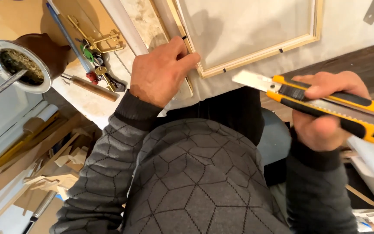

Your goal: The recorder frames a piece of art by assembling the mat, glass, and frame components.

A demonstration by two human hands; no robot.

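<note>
Meanwhile, right hand (pixel 325 112) in closed grip on yellow utility knife (pixel 325 102), left hand (pixel 159 71) loosely curled, pressing canvas frame (pixel 260 52).

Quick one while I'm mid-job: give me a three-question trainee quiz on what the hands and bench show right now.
1. True or false: the right hand holds the yellow and black snap-off utility knife with its blade pushed out.
2. What does the left hand press on? A) the pale wooden frame with stretched white canvas B) the bunch of brass keys C) the metal-rimmed brown gourd cup with a metal straw
3. Fill in: the knife's blade tip points toward the ___ corner of the frame.

Key: 1 true; 2 A; 3 lower left, near the left hand.
</note>
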